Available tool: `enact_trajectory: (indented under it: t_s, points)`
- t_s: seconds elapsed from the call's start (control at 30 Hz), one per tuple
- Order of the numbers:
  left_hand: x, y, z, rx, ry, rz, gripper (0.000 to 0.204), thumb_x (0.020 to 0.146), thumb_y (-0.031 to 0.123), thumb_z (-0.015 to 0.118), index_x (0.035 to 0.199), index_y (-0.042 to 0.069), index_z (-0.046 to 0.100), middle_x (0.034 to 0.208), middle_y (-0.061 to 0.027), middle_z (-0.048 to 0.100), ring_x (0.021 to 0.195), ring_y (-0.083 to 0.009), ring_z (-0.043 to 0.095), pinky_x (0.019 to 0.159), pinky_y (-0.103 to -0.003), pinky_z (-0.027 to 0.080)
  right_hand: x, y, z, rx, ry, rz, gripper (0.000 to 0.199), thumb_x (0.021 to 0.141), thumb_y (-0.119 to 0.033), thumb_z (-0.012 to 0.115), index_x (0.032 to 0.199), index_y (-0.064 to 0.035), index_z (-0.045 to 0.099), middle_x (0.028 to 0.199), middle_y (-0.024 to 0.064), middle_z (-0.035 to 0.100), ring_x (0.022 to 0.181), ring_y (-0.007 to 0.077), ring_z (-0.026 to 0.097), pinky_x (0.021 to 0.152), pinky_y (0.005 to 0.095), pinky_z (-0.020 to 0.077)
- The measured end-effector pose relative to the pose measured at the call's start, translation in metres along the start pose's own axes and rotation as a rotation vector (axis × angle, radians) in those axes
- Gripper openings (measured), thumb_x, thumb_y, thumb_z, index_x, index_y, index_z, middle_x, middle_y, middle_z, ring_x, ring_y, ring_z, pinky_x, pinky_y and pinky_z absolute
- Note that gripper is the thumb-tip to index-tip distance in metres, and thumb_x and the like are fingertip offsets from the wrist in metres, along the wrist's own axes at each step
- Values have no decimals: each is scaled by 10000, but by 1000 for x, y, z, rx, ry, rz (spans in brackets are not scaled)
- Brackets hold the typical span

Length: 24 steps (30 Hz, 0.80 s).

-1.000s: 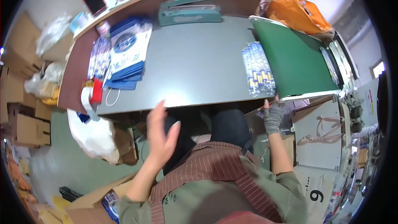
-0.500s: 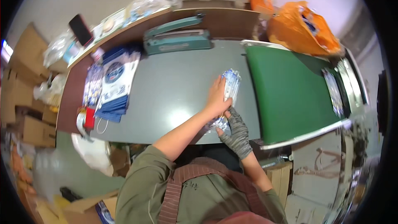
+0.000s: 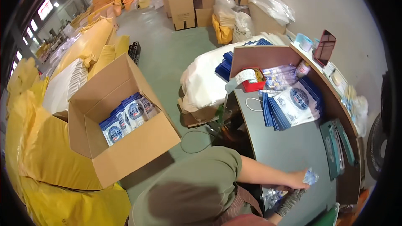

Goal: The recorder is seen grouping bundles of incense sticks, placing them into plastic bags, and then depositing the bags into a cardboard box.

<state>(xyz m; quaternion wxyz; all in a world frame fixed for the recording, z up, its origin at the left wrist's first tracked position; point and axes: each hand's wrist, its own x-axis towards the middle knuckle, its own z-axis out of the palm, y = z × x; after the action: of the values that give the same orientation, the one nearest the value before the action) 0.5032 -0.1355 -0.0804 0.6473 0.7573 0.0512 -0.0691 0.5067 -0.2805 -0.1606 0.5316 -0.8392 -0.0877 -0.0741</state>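
At the lower right, over the grey tabletop, both my hands are on a clear plastic-wrapped bundle of slim white-and-blue pieces. My left hand is closed round it, and the bundle's blue crinkled end sticks out past the fingers. Close against the left, my right hand, in a grey knitted fingerless glove, also grips the bundle; most of its fingers are hidden. More shiny wrapping shows beside the right wrist, near the desk edge. A fanned stack of blue-and-white printed bags lies farther up the desk.
Behind the stack are wrapped slim packs and a red box. A green heat sealer stands along the desk's right side. On the floor at left, an open carton holds printed bags, beside large yellow sacks.
My view has swung left, bringing the open carton, sacks and floor into sight. Both hands remain together on the bundle, now at the lower right of the picture.
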Motion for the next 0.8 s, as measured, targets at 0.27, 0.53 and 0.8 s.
enact_trajectory:
  t_s: [0.27, 0.53, 0.8]
  points:
    - [-38, 20, -3, 5, 75, 316, 915, 884, 602, 499, 1460, -44, 202, 1483, -277, 244, 1384, -408, 230, 1108, -479, 249, 13, -106, 16, 803, -345, 62, 507, 913, -246, 550, 1311, 55, 464, 1286, 213, 517, 1175, 336, 494, 1016, 437, 400]
    - [-43, 23, -74, 32, -39, 735, 1206, 652, 352, 846, 1495, 27, 47, 1462, -236, 325, 1360, -411, 293, 1099, -419, 287, 9, -191, -13, 584, -195, -192, 836, 729, -190, 781, 1421, -25, 343, 1248, 111, 542, 1150, 247, 541, 958, 345, 453]
    - [-79, 0, -61, -210, -363, 419, 674, 698, 170, 793, 1263, 7, 464, 1104, -125, 619, 1005, -218, 614, 884, -339, 485, -20, -182, -7, 459, -150, -158, 901, 667, -206, 828, 1410, -32, 348, 1207, 123, 529, 1067, 217, 559, 905, 364, 485]
